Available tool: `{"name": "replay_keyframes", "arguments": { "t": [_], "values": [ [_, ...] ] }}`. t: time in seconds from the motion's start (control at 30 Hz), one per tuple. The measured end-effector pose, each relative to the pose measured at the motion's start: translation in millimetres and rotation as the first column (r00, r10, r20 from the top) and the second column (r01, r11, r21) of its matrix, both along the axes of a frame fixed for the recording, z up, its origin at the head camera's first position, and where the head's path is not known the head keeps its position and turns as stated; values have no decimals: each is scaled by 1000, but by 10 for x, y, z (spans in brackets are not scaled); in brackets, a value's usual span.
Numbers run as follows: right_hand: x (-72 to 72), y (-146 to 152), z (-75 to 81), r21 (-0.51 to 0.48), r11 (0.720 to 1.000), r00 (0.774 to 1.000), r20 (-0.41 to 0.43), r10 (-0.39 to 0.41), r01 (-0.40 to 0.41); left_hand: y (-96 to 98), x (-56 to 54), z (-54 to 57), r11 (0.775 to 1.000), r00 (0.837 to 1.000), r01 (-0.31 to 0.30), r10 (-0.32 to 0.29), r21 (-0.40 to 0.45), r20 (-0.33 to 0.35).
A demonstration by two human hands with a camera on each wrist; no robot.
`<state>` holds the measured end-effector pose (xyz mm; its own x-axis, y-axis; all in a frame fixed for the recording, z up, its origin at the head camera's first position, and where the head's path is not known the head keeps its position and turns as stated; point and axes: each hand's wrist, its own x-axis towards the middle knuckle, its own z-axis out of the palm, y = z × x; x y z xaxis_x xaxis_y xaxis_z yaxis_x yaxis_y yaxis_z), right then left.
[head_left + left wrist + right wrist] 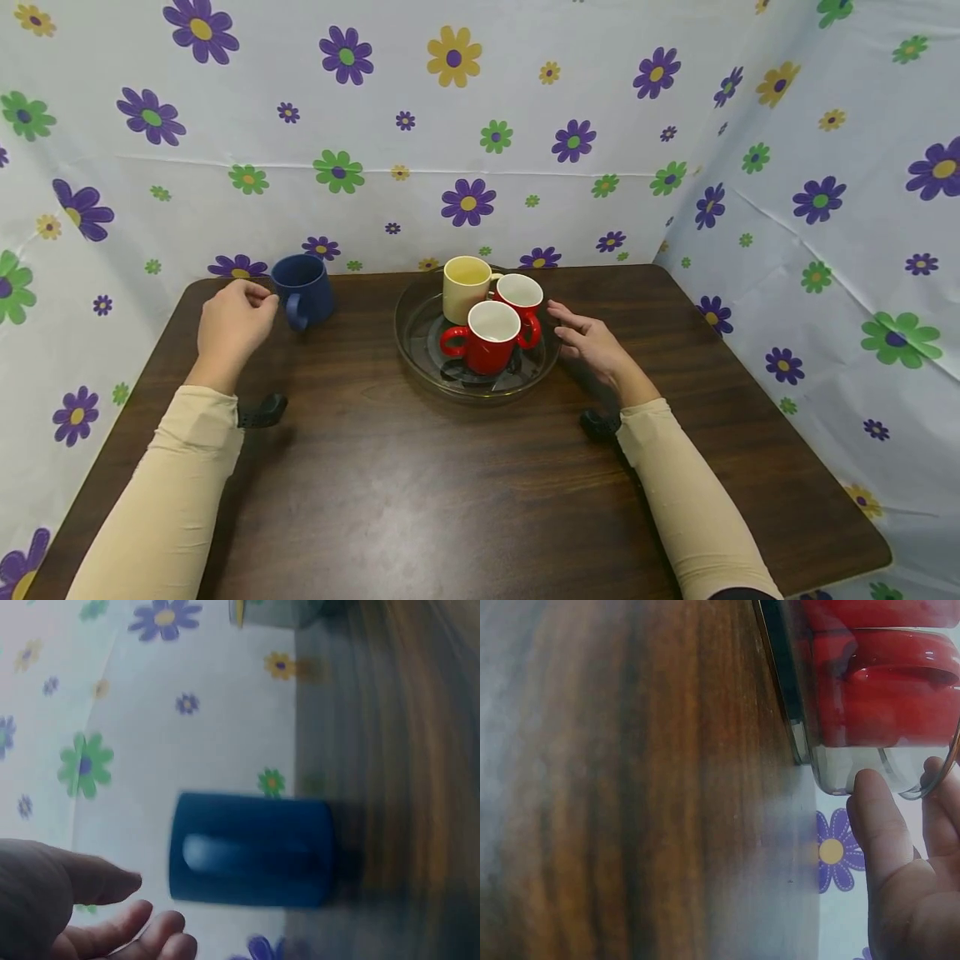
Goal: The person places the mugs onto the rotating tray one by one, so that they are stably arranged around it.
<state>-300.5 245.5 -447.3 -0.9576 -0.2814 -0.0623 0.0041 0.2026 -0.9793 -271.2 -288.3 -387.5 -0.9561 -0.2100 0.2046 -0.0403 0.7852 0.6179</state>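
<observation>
My left hand (pixel 236 323) is beside a blue mug (pixel 303 290) at the table's back left, its thumb and fingers slightly bent. In the left wrist view a gap separates the fingertips (pixel 129 882) from the mug, whose handle faces the camera. A round clear glass dish (pixel 408 354) stands right of the middle. It contains a yellow mug (pixel 454 300) and two red mugs with white insides, one in front (pixel 487 354) and one behind (pixel 521 289). My right hand (pixel 596 346) is at the dish's right side, fingers extended near the rim; contact is unclear.
The dark wooden table (pixel 360 483) extends toward me. A white flowered cloth (pixel 405 150) hangs behind it and along both sides. Dark wrist devices, the left one (pixel 264 412) and the right one (pixel 598 423), jut out under my forearms.
</observation>
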Motion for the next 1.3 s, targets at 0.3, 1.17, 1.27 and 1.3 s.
{"name": "replay_keyframes", "arguments": {
  "t": [0.3,1.17,1.27,1.3],
  "values": [
    [-12,-18,17,-22,1000,999,34,-5,6,-147,-54,-149,980,971,109,-141,167,195],
    [-15,-7,-11,-5,1000,1000,-9,1,-1,-6,-146,-297,925,927,179,-272,335,257],
    [-31,0,-21,-6,1000,1000,-4,-3,3,-9,-145,-314,923,928,175,-271,343,257],
    [-38,3,-24,-8,1000,1000,-3,-5,5,-7,-147,-318,923,928,173,-270,345,258]
  ]
}}
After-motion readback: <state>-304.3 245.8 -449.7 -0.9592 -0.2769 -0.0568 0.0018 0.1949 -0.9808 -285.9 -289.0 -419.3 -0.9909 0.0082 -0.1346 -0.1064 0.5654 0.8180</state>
